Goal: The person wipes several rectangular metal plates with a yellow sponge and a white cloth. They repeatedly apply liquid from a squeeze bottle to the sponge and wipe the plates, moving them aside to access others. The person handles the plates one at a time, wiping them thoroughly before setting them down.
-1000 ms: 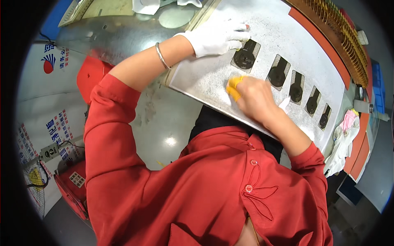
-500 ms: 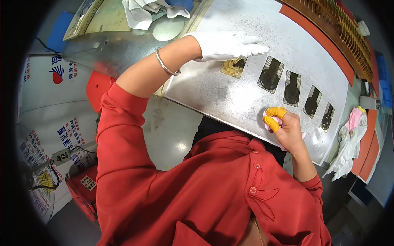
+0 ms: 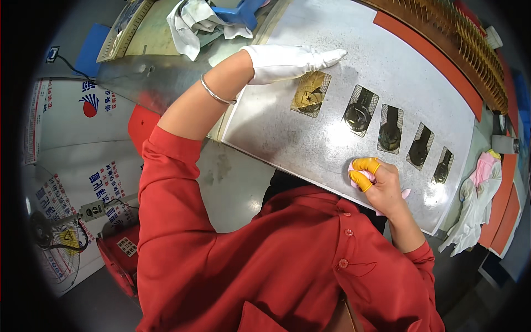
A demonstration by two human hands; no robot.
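Observation:
My left hand [image 3: 293,62], in a white glove, is stretched out with its fingers straight and together, seen from the side. It hovers over or rests beside the far edge of a gold plate [image 3: 311,95] with a round emblem; whether it touches is unclear. My right hand [image 3: 381,185], with yellow finger cots on its fingertips, is closed around a bunched pink cloth [image 3: 353,172] near the table's front edge. Several thin metal plates lie in a slanting row between my hands, among them a dark plate with a round emblem [image 3: 358,116] and a smaller one [image 3: 442,166].
A white sheet [image 3: 271,119] covers the speckled tabletop. Along the far right runs a brown rack with rows of pins [image 3: 442,41], beside an orange strip [image 3: 426,63]. White gloves [image 3: 470,205] hang at the right; a crumpled white cloth [image 3: 191,27] lies at the upper left.
My left hand has drawn back slightly to the left and turned edge-on, uncovering more of the gold plate. My right hand keeps its hold on the pink cloth. The whole view has shifted a little.

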